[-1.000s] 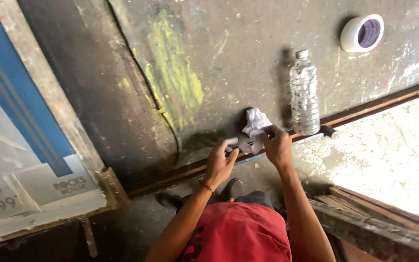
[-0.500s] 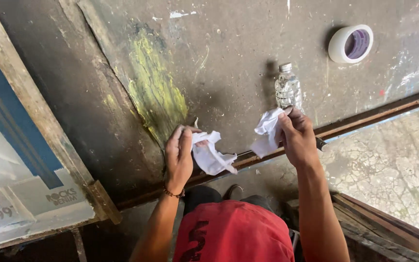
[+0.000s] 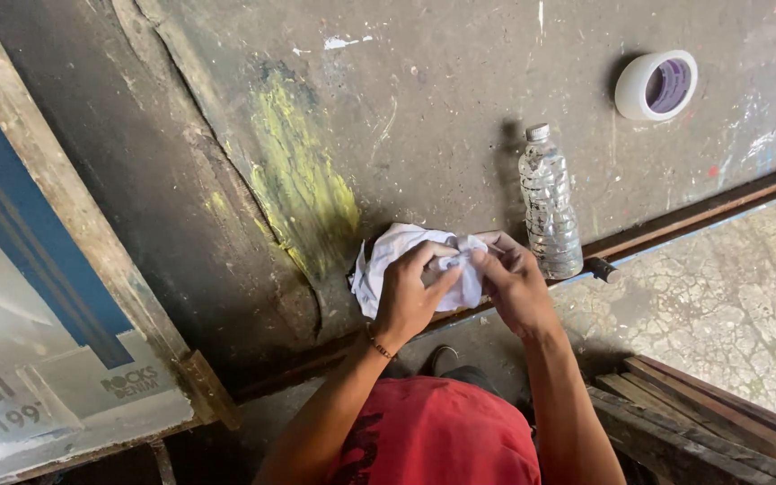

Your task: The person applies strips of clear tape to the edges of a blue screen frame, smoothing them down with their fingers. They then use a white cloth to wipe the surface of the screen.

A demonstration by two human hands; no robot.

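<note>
Left hand (image 3: 406,301) and right hand (image 3: 515,289) pinch a crumpled white cloth (image 3: 388,260) between closed fingers at the dark worktable's near edge (image 3: 675,220) (clear plastic bottle (image 3: 550,216) just beside), bunching it tight.

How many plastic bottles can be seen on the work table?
1. The clear plastic bottle stands near the table edge, just beside the right hand; none other shows.

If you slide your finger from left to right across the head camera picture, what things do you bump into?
Framed blue-and-white screen → yellow paint smear → left hand → right hand on the white cloth → clear plastic bottle → roll of tape.
</note>
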